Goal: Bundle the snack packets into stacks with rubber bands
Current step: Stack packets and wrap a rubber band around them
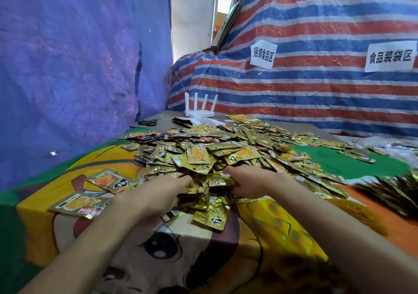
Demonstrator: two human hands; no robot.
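Note:
A big heap of gold snack packets [217, 151] covers the middle of the table. My left hand [158, 194] reaches into the near edge of the heap, its fingertips buried among packets. My right hand [251, 183] lies on the heap close beside it, fingers curled over loose packets. Whether either hand grips a packet is hidden. Two larger packets [108, 180] lie flat to the left of the heap. A pile of stacked packets [393, 192] sits at the right edge. I see no rubber bands.
The table wears a cartoon-print cloth [203, 248]. A white router [199, 110] with several antennas stands at the back, black scissors [148, 122] to its left. A blue tarp [67, 67] hangs left and a striped tarp [316, 85] with two paper signs right.

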